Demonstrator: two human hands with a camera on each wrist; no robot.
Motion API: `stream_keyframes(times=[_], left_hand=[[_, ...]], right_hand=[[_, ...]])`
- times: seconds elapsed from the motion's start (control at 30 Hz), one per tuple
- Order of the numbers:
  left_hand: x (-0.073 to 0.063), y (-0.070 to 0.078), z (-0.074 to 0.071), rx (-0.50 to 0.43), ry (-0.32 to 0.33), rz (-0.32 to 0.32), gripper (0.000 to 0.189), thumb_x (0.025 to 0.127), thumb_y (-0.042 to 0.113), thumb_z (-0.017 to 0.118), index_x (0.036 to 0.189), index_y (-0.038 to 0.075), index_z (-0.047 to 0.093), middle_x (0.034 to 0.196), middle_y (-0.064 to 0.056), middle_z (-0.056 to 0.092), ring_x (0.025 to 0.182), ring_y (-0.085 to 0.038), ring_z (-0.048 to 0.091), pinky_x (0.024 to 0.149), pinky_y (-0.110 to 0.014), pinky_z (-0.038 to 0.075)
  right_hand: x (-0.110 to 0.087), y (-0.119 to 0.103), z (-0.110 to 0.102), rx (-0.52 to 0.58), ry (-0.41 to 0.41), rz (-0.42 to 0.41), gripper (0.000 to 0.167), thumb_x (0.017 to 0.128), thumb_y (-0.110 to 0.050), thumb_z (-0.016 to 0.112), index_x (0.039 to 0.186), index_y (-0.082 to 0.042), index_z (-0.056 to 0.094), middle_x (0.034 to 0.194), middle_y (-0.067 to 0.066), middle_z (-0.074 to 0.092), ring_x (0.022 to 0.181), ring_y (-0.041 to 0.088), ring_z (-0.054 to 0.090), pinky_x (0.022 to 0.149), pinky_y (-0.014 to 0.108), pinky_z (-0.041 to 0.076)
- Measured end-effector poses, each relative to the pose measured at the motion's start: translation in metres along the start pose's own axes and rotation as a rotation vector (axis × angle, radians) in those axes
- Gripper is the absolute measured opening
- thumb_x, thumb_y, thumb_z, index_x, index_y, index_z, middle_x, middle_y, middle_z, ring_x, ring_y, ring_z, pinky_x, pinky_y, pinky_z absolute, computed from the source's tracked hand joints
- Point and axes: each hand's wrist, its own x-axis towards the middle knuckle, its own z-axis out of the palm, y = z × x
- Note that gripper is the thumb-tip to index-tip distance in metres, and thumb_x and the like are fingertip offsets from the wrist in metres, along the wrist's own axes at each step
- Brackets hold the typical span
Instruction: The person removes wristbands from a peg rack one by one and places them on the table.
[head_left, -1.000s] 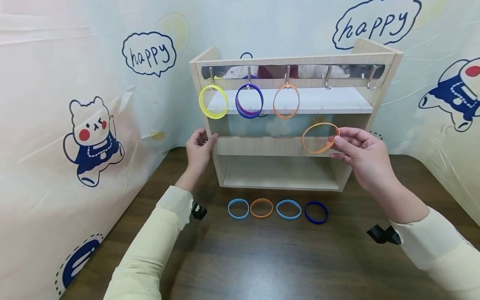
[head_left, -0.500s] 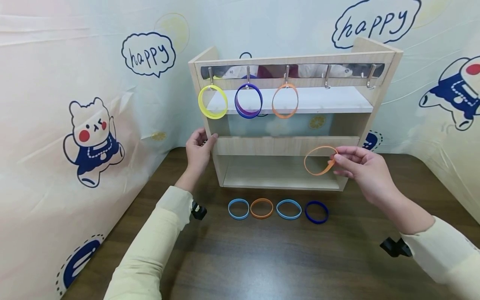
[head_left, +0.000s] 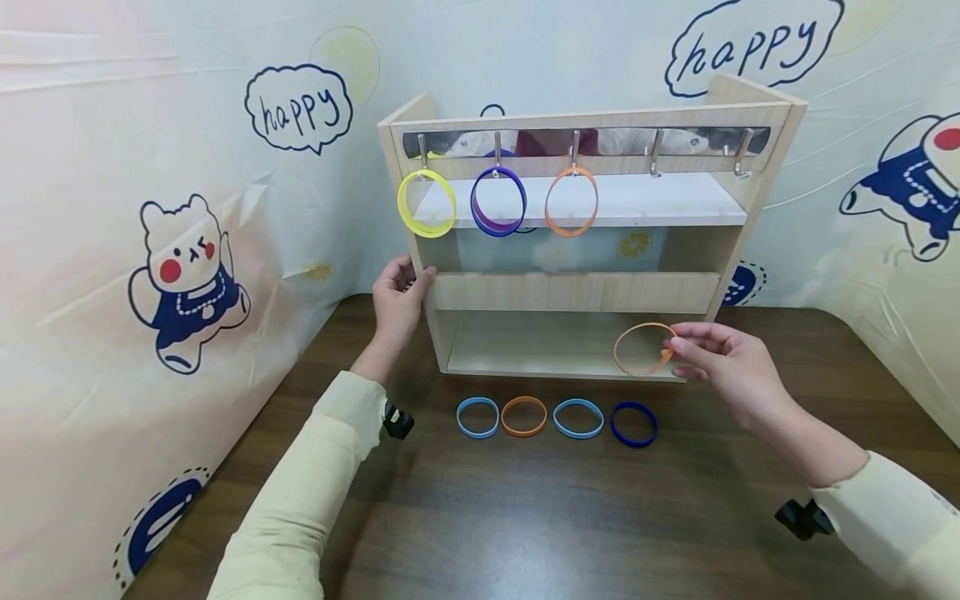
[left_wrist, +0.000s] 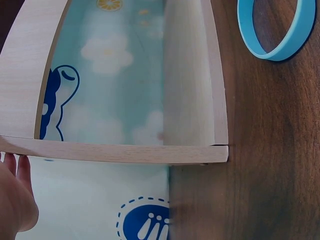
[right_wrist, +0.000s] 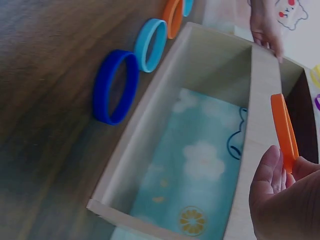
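A pale printed backdrop (head_left: 570,50) fills my view behind and to both sides, with open air between it and the right hand. Before it spreads the dark wooden table (head_left: 525,517); its far right corner is rounded, and a broad stretch of wood lies between me and the row of bands. The shelf unit (head_left: 577,292) stands upright near the back, its front edges facing me.

I see the left hand (head_left: 399,300) gripping its left side panel, thumb at the front edge. The right hand (head_left: 735,371) pinches an orange band (right_wrist: 283,127), raised off the table before the right end of the lower opening; I can't tell how far it is from the shelf.

On the table just ahead of the shelf lie a light blue band (head_left: 477,435), a darker orange band (head_left: 523,433), a second light blue band (head_left: 578,434) and a dark blue band (right_wrist: 102,92). Yellow, blue-purple and pale orange bands hang from the left three of five hooks (head_left: 656,154).
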Motion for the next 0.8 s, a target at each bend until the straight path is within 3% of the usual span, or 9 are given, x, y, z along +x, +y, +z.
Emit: stream_keyframes(times=[0.07, 0.17, 0.4, 0.67, 0.8], left_hand=[[0.004, -0.009, -0.001, 0.003, 0.009, -0.002, 0.033, 0.089, 0.015, 0.071, 0.117, -0.001, 0.063, 0.105, -0.007, 0.066, 0.092, -0.016, 0.058, 0.073, -0.025, 0.049], [0.004, -0.010, -0.001, -0.002, 0.013, 0.002, 0.030, 0.088, 0.015, 0.072, 0.115, 0.003, 0.065, 0.104, -0.007, 0.067, 0.091, -0.016, 0.059, 0.073, -0.025, 0.049], [-0.007, 0.016, 0.001, 0.003, -0.006, -0.002, 0.028, 0.089, 0.009, 0.069, 0.115, -0.002, 0.064, 0.102, -0.007, 0.066, 0.089, -0.015, 0.058, 0.072, -0.024, 0.048], [-0.008, 0.021, 0.001, 0.019, -0.007, -0.015, 0.032, 0.090, 0.008, 0.068, 0.118, -0.007, 0.061, 0.103, -0.009, 0.065, 0.089, -0.016, 0.057, 0.073, -0.025, 0.048], [-0.008, 0.021, 0.002, 0.022, -0.006, -0.012, 0.031, 0.090, 0.009, 0.069, 0.117, -0.005, 0.061, 0.102, -0.008, 0.065, 0.089, -0.017, 0.057, 0.072, -0.025, 0.048]], right_hand=[[-0.001, 0.004, -0.002, -0.014, -0.001, 0.012, 0.012, 0.091, -0.011, 0.069, 0.103, -0.010, 0.068, 0.092, -0.001, 0.072, 0.082, 0.009, 0.068, 0.071, 0.027, 0.055], [-0.002, 0.011, -0.005, -0.046, -0.001, 0.038, 0.013, 0.092, -0.012, 0.068, 0.104, -0.010, 0.067, 0.092, 0.000, 0.072, 0.082, 0.010, 0.068, 0.072, 0.027, 0.055], [-0.004, 0.026, -0.013, -0.083, -0.011, 0.088, 0.018, 0.092, -0.015, 0.068, 0.109, -0.008, 0.064, 0.092, -0.002, 0.071, 0.084, 0.010, 0.068, 0.075, 0.030, 0.055], [-0.006, 0.041, -0.024, -0.039, -0.008, 0.113, 0.012, 0.092, -0.013, 0.067, 0.104, -0.012, 0.067, 0.093, 0.001, 0.071, 0.084, 0.010, 0.068, 0.075, 0.030, 0.055], [-0.006, 0.046, -0.031, -0.031, -0.008, 0.122, 0.017, 0.092, -0.012, 0.067, 0.108, -0.006, 0.066, 0.094, 0.002, 0.071, 0.084, 0.011, 0.068, 0.075, 0.030, 0.055]])
